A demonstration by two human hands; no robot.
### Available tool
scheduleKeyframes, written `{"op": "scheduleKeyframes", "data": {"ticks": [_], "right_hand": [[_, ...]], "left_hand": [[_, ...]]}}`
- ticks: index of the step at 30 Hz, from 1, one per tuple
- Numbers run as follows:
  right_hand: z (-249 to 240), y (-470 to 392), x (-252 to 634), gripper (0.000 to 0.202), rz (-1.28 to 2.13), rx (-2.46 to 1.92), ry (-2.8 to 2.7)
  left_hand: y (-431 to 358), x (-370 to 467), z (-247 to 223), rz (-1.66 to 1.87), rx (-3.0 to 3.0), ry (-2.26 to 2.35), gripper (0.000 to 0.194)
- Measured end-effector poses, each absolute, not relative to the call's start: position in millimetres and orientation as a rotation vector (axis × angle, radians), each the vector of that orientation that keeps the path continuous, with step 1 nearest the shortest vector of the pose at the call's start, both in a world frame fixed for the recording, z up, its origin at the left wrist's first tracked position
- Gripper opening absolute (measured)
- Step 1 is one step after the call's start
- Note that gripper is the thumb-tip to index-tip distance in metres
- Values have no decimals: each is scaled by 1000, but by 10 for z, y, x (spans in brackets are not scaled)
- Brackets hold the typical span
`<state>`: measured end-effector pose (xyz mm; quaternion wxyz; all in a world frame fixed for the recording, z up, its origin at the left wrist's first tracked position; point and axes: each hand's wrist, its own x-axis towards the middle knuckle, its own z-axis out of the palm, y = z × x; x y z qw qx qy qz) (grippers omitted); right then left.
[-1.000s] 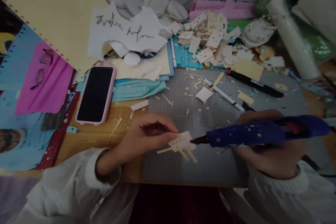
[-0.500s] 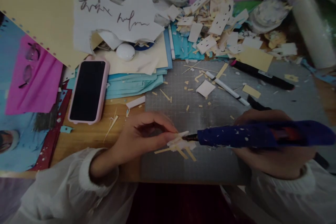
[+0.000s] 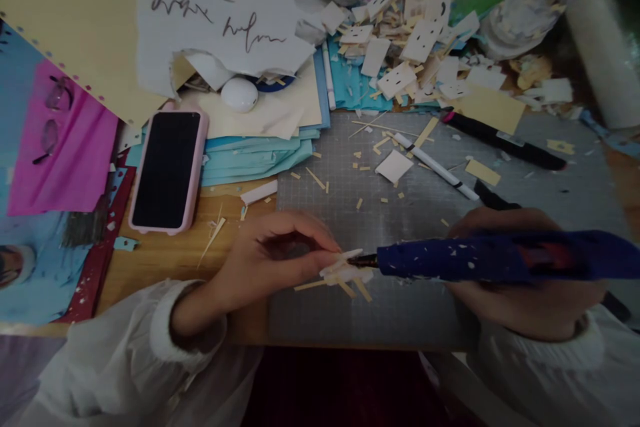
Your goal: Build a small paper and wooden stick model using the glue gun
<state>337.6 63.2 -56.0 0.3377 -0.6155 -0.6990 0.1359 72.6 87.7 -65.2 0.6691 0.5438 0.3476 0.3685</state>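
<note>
My right hand (image 3: 520,300) is wrapped round a blue glue gun (image 3: 440,259), whose body hides most of the fingers. Its dark nozzle points left and meets a small white paper piece (image 3: 345,271) with thin cream strips sticking out below. Between thumb and fingertips, my left hand (image 3: 285,250) pinches that piece by its left edge, a little above the grey cutting mat (image 3: 320,327). Whether glue is coming out cannot be seen.
On the mat lie a white pen (image 3: 435,167), a black marker (image 3: 505,140), a white square (image 3: 394,165) and scattered strips. Behind is a heap of small white paper figures (image 3: 420,40). Left are a phone (image 3: 167,170), teal paper (image 3: 255,160) and glasses (image 3: 50,137) on pink paper.
The camera view has shifted slightly. Both hands, the glue gun and the paper piece stay almost where they were, nozzle still at the piece.
</note>
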Motion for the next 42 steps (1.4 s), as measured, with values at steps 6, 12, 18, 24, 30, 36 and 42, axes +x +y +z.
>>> {"op": "scheduleKeyframes", "data": {"ticks": [6, 12, 18, 24, 30, 36, 42], "right_hand": [[-522, 662, 3410, 17, 317, -1473, -1953], [-550, 644, 3455, 20, 307, -1492, -2027], [-543, 651, 3395, 17, 292, -1503, -1953], [-550, 661, 3423, 18, 347, -1442, -1998], [-562, 635, 3432, 17, 386, -1454, -1926], [-549, 668, 3437, 21, 425, -1395, -1890], [-606, 500, 3676, 30, 166, -1496, -1729]], "left_hand": [[883, 734, -655, 842, 1245, 784, 13], [888, 742, -657, 845, 1279, 785, 11], [888, 744, -653, 859, 1281, 781, 8], [886, 736, -662, 860, 1286, 784, 11], [890, 742, -646, 858, 1286, 805, 7], [898, 756, -639, 877, 1272, 835, 8], [903, 760, -665, 862, 1223, 960, 4]]}}
